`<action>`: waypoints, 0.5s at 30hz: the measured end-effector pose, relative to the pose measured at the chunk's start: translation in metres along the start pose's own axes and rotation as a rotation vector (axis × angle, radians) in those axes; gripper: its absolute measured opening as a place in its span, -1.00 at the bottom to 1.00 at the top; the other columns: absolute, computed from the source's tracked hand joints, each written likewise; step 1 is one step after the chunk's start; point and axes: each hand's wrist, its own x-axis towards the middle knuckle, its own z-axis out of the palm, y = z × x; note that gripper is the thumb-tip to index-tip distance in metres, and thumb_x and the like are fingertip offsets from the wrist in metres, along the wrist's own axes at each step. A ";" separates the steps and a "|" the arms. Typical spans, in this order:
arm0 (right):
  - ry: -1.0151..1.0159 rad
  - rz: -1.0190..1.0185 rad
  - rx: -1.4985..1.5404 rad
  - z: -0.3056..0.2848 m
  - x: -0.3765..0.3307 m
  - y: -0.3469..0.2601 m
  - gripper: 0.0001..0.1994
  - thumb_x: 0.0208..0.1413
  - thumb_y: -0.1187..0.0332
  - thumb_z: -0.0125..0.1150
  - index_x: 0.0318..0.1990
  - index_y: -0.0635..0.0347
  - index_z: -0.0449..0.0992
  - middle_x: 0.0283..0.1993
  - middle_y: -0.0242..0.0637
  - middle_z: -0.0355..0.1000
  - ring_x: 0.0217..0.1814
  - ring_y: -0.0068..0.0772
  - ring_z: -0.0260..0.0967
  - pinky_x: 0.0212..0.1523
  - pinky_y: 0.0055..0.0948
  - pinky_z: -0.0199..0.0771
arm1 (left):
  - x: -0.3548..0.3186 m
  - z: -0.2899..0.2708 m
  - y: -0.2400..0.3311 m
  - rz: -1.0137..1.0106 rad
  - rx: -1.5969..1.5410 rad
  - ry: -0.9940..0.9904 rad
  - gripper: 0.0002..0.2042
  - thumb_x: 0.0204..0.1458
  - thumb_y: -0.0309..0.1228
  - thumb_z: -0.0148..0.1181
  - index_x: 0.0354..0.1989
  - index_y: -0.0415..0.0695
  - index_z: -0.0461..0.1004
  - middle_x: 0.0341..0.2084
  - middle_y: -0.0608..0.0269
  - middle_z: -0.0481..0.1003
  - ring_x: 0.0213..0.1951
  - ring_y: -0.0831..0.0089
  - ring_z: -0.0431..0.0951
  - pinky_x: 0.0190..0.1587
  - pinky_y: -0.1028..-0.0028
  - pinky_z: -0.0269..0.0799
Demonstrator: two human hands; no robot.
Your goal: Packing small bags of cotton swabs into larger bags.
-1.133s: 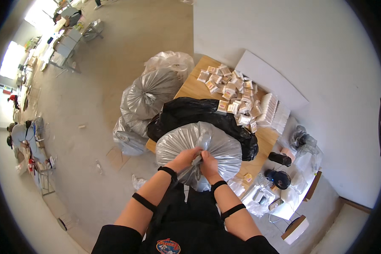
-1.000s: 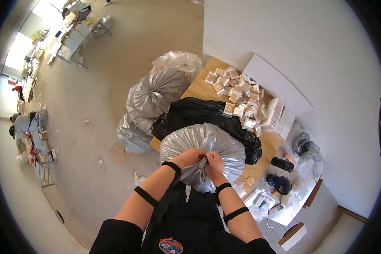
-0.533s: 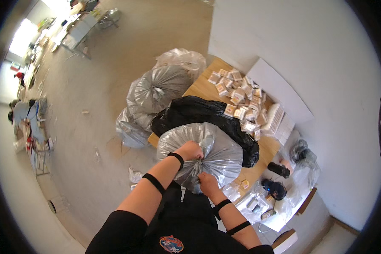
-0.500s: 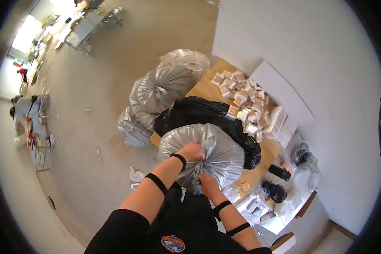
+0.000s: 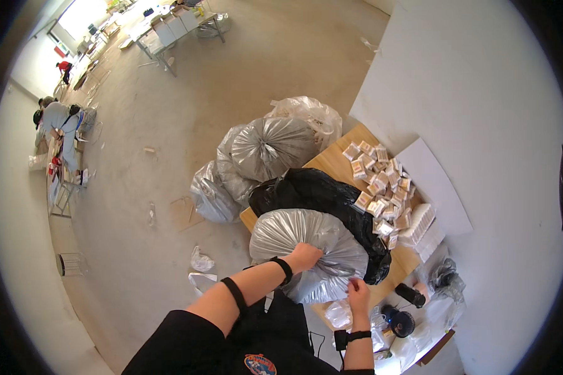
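A full silver plastic bag (image 5: 294, 228) sits at the near edge of the wooden table, its top drawn into gathered folds. My left hand (image 5: 305, 256) is closed around the gathered neck. Just right of the neck, my right hand (image 5: 358, 295) is held over the bag's near right side with its fingers curled together; whatever they pinch, if anything, is too small to make out. A crumpled black plastic bag (image 5: 316, 190) lies behind the silver one and touches it.
Small packaged boxes (image 5: 385, 184) lie piled on the wooden table (image 5: 350, 145), beside stacked white trays (image 5: 419, 225). More filled silver bags (image 5: 272, 147) stand on the floor beyond. A small black fan (image 5: 401, 322) stands at the lower right. Other people (image 5: 59, 119) work far left.
My right hand has left the bag's gathered neck and moved right. My left hand keeps its grip on the neck. The view has shifted, so the room appears displaced.
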 end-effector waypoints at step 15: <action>0.203 0.453 0.008 -0.010 -0.069 0.078 -0.90 0.09 0.44 0.04 -0.30 0.27 0.42 -0.52 -0.22 0.40 -0.64 -0.42 0.40 -0.69 -0.53 0.36 | -0.187 -0.189 -0.124 -0.265 -0.359 0.487 -0.85 -0.26 -0.52 0.14 -0.45 -0.22 0.38 -0.54 0.00 0.41 -0.36 0.03 0.45 -0.33 0.22 0.33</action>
